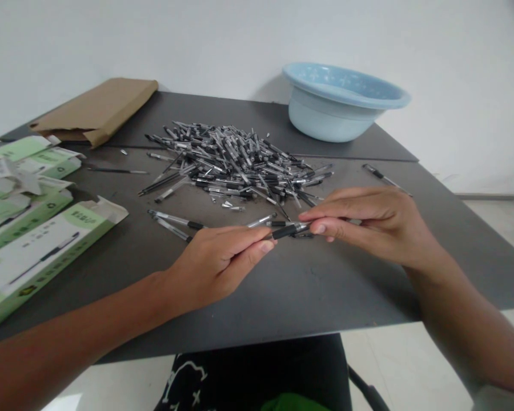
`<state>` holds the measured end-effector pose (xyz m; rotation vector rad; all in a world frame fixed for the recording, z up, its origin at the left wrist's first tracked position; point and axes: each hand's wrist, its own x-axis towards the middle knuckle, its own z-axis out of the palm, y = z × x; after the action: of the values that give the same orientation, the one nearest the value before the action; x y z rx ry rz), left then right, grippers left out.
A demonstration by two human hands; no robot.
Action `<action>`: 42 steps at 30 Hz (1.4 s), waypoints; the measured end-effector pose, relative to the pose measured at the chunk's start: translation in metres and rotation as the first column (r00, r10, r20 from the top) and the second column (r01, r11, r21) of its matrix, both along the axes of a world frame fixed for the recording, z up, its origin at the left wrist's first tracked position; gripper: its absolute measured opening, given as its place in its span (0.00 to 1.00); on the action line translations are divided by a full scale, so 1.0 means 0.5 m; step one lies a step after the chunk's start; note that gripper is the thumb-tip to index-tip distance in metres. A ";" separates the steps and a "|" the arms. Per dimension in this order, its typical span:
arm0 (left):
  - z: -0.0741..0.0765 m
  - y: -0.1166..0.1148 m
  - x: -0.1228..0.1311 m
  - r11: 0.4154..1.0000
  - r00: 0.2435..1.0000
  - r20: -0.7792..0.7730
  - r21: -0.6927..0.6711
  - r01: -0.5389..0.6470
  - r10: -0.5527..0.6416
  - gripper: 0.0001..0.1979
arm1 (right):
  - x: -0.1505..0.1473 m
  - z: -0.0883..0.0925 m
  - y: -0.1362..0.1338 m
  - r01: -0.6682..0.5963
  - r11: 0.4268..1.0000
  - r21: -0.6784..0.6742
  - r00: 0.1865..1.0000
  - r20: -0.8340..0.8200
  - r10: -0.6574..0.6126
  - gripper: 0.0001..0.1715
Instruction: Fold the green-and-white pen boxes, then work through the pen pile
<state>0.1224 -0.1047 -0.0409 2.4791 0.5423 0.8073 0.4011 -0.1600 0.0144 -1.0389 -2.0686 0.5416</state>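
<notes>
Between my two hands, over the near part of the table, lies a pen point(284, 231) with a black grip and a clear barrel. My left hand point(223, 260) is closed around its barrel end, which the fingers mostly hide. At the tip end, my right hand point(364, 222) pinches the pen's silvery tip between thumb and fingers. Just beyond the hands is a large heap of pens point(240, 157), pen parts and refills. A pair of clear pens point(175, 220) rests on the table just past my left hand.
A light blue basin point(334, 114) stands at the back right. Green-and-white pen boxes point(47, 245) are piled on the left, with a brown cardboard box point(98, 108) behind them. One pen point(374, 171) lies alone at right. Small tip pieces point(227, 204) are scattered before the heap.
</notes>
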 end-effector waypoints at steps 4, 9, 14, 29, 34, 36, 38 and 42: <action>-0.006 0.003 0.000 1.000 1.000 0.024 0.007 -0.012 0.012 0.11 | -0.002 -0.004 0.000 0.002 1.000 -0.017 1.000 -0.017 -0.002 0.14; 0.001 -0.002 0.000 0.998 0.998 0.062 -0.069 -0.012 0.016 0.12 | -0.014 -0.034 0.006 0.027 0.997 -0.077 0.970 -0.237 -0.045 0.22; 0.005 -0.012 -0.005 0.976 0.995 0.063 -0.202 0.084 -0.073 0.13 | -0.043 -0.056 0.008 -0.084 0.996 -0.036 0.947 -0.315 0.069 0.36; -0.024 0.000 -0.014 0.892 0.982 0.069 -0.410 0.189 -0.177 0.28 | -0.033 -0.055 0.026 -0.068 0.963 -0.260 0.837 -0.540 -0.087 0.09; -0.028 -0.001 -0.017 0.906 0.986 0.124 -0.394 0.153 -0.113 0.29 | 0.101 -0.014 0.071 0.372 0.926 -0.070 0.822 -0.438 -0.364 0.21; -0.027 -0.002 -0.017 0.924 0.985 0.127 -0.349 0.156 -0.118 0.28 | 0.176 -0.003 0.078 0.632 0.773 0.047 0.757 -0.253 -0.603 0.24; -0.025 -0.004 -0.017 0.940 0.983 0.135 -0.298 0.163 -0.128 0.27 | 0.251 -0.003 0.077 0.759 0.651 0.010 0.648 0.098 -0.756 0.27; -0.023 -0.005 -0.018 0.954 0.986 0.119 -0.263 0.142 -0.114 0.25 | 0.377 -0.029 0.070 0.840 0.540 -0.052 0.505 0.439 -0.743 0.26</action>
<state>0.1133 -0.1070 -0.0522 2.1843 0.4187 0.7506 0.5897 -0.1251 0.0000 -2.2413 -1.5172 0.1088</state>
